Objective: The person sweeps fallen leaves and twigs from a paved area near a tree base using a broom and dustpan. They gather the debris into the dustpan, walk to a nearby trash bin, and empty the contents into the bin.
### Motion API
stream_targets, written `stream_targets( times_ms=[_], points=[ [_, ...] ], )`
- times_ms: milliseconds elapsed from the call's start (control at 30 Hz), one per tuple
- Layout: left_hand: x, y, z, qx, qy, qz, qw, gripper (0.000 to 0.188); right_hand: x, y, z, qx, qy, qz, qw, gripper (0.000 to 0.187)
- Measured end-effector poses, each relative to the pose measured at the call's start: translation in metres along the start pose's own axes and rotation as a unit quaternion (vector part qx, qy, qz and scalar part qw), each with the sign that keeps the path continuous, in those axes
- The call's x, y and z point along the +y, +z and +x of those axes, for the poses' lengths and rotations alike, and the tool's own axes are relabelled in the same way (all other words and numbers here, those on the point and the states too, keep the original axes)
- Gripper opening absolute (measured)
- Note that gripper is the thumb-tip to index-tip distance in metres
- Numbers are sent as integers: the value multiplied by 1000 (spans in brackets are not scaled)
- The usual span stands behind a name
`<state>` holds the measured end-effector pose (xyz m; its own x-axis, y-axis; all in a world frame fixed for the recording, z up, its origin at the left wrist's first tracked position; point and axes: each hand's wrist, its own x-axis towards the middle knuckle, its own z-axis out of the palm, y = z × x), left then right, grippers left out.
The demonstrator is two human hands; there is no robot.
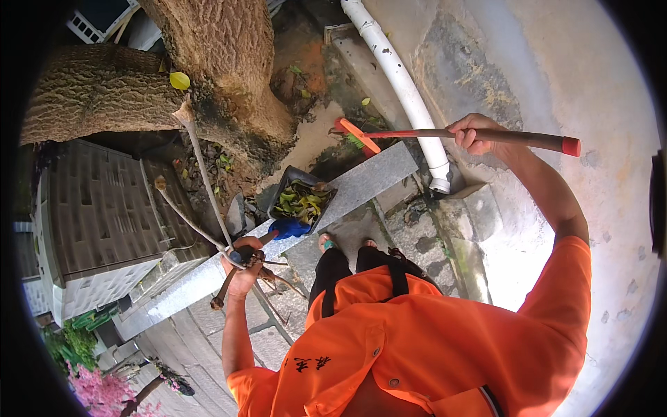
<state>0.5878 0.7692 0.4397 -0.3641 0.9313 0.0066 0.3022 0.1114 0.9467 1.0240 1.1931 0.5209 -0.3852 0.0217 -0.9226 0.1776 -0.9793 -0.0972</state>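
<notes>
My left hand [243, 270] is closed around a bunch of dry forked branches [206, 170] together with the handle of a dustpan [290, 228]. The dustpan has a dark pan with a blue handle socket, and yellow-green leaves [300, 200] fill it. It rests by a grey stone ledge in front of my feet. Out to the right, my right hand [476, 133] grips the long brown and red handle of a broom [361, 136]. Its orange head with green bristles reaches the dirt just beyond the ledge.
A thick forked tree trunk [215, 62] rises at the far left. A white drainpipe [399, 83] runs down beside the stained wall [542, 90] on the right. Grey stone ledge [379, 174] crosses ahead of my feet. On the left stands a large slatted box [104, 215], with pink blossoms [101, 390] below it.
</notes>
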Motion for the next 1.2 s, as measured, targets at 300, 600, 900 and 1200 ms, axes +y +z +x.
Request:
stream_targets(
  times_ms=[300, 600, 900, 1200],
  points=[
    [14, 11, 34, 5, -38, -35, 999, 18, 40, 36, -28, 83, -183, -61, 978, 24],
    [24, 50, 86, -28, -63, -26, 997, 19, 54, -51, 55, -360, -109, 318, 871, 22],
    [55, 120, 163, -58, 31, 52, 996, 21, 13, -116, 21, -182, -143, 261, 937, 13],
    [51, 196, 238, -103, 76, -25, 991, 25, 17, -93, -34, 28, -293, -105, 950, 55]
  ],
)
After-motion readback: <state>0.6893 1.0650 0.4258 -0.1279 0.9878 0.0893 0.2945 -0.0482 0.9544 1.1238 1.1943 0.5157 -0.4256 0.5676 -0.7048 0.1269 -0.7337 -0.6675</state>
